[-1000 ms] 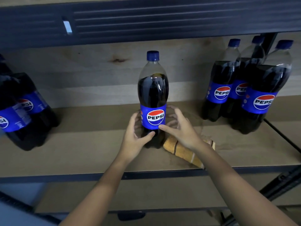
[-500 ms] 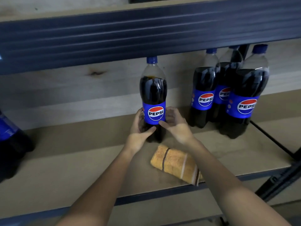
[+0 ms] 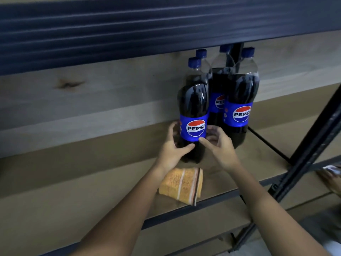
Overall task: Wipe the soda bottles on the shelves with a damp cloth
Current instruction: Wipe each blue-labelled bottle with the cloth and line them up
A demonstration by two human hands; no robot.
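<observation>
Right, both hands are up on the wooden shelf [image 3: 73,182], working at one upright Pepsi bottle [image 3: 193,108]. Starting at nine o'clock: the left hand [image 3: 172,148] grips the bottle's lower body, fingers curled round its far left side at the blue label's edge, thumb pressed across the dark front below the label. Centre now, the bottle itself stands straight, blue cap on, logo facing out. Directly below it at six o'clock, close to the shelf's front edge, lies the folded yellow cloth [image 3: 181,185] with its pale and dark stripes; neither hand touches it, and the left forearm crosses just over its left corner. Moving to three o'clock of the bottle, the right hand [image 3: 219,145] cups the right side, thumb tip on the label's lower edge, fingers curled loosely behind; whether those fingers actually press the plastic, cannot tell. Further right, touching or nearly so, three more Pepsi bottles [image 3: 239,100] stand clustered against the wooden back panel [image 3: 92,93]. At far right a black diagonal brace [image 3: 313,145] runs down the frame.
</observation>
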